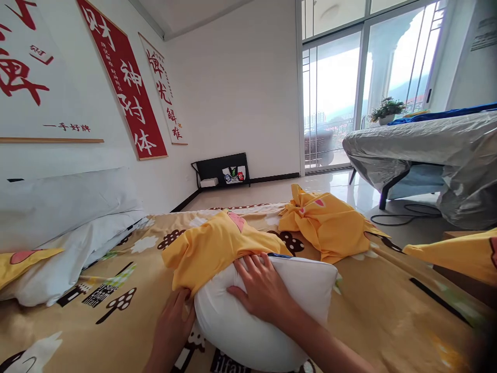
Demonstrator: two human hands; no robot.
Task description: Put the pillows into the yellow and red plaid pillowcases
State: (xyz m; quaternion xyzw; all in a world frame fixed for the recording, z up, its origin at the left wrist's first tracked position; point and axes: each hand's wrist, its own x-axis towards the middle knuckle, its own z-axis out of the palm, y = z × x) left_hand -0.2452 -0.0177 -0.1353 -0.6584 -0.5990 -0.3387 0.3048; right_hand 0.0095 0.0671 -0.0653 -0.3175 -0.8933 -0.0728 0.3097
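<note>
A white pillow (298,285) lies on the patterned bed sheet (373,321), its far end tucked into a yellow pillowcase (217,243) with a pink patch. My right hand (262,285) rests on top of the pillow, fingers spread, their tips at the pillowcase's edge. At the near left corner of that edge, my left hand (176,316) pinches the yellow cloth, thumb hidden in part. Most of the pillow sticks out of the case toward me.
Another crumpled yellow cloth (326,223) lies at the bed's far right. White pillows (73,207) lean at the left, with a yellow piece (23,264) beside them. More yellow cloth (458,254) covers a brown box at right. Beyond stands a table under grey sheeting (419,150).
</note>
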